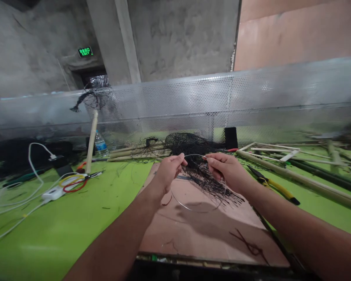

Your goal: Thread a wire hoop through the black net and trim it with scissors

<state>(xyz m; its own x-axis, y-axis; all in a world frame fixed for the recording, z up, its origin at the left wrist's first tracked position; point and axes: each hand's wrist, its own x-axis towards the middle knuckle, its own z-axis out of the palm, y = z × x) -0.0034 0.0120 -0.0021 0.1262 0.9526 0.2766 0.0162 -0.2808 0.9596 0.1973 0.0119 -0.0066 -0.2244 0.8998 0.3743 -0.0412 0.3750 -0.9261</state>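
Fingertips of the left hand [170, 167] and right hand [226, 168] pinch a thin wire loop [190, 210] above the pink board [163, 242], between its side edges; black netting [183, 145] crowds behind, pliers [280, 190] lie past the right edge, green table [117, 199] spreads left

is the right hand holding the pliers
No, the right hand pinches a thin wire loop, while the pliers lie on the green table.

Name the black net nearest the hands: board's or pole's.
The black net partly on the board, just behind the wire hoop in the left hand and right hand; the other net, atop the pole, is farther left.
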